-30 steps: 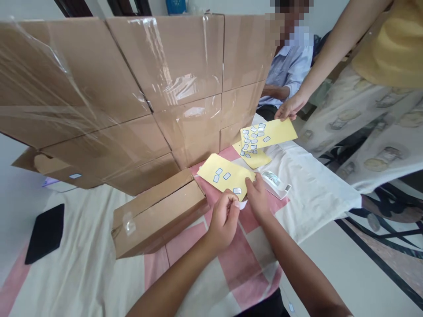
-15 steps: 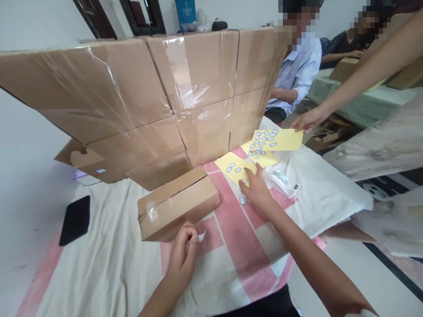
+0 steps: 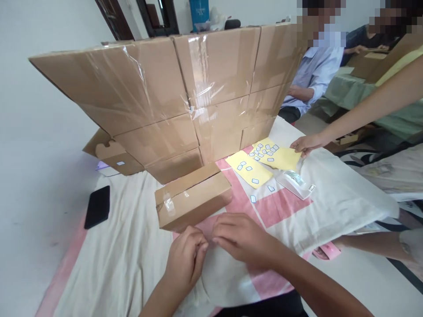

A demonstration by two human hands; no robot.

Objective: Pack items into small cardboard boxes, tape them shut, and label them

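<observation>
My left hand (image 3: 185, 259) is curled closed low in the middle of the head view, just in front of a small taped cardboard box (image 3: 193, 200). My right hand (image 3: 238, 237) lies beside it with fingers drawn together, fingertips meeting the left hand's fingertips. What they pinch between them is hidden. Beyond the box lies a yellow sheet (image 3: 254, 174) carrying a few small white stickers. Two loose stickers (image 3: 253, 199) lie on the pink-striped white cloth (image 3: 132, 246) near it.
A taped wall of cardboard boxes (image 3: 185, 97) stands behind. Another person's hand (image 3: 306, 143) rests on a second yellow sticker sheet (image 3: 280, 157). A white tape dispenser (image 3: 295, 183) lies at right, a black phone (image 3: 97, 207) at left. People sit beyond.
My right hand left the yellow sheet and came back to meet my left hand in front of the small box. The other person's yellow sheet was lowered onto the cloth.
</observation>
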